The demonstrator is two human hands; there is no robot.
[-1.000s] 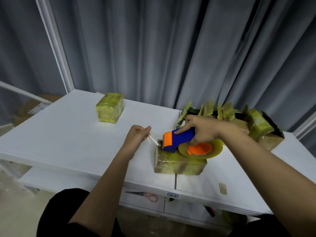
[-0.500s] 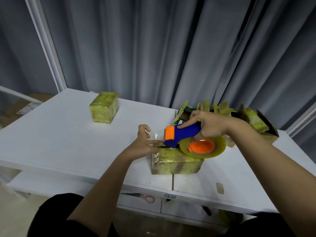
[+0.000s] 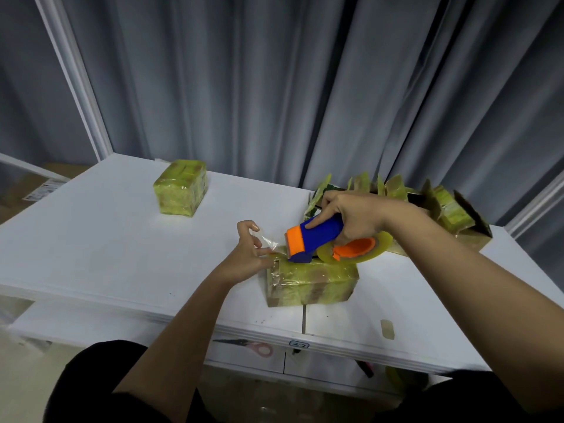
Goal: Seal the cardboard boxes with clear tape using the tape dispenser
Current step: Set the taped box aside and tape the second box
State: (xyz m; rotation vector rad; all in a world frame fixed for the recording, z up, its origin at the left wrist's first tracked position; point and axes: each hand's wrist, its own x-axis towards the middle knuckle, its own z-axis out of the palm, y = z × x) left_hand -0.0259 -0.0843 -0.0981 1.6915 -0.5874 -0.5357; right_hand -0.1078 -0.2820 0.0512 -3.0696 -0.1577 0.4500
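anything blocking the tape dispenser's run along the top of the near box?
Nothing visible does. The right hand holds the tape dispenser on the near box's left end; the left hand pinches the loose tape end off that edge. The top to the right looks bare.

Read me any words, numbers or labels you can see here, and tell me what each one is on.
"2-2": handwritten on a small white sticker on the front edge of the white table.
Printed shipping label on a cardboard carton at far left behind the table: too small and blurred to read.
Tape dispenser, the taped boxes and the scissors on the lower shelf: no readable text.
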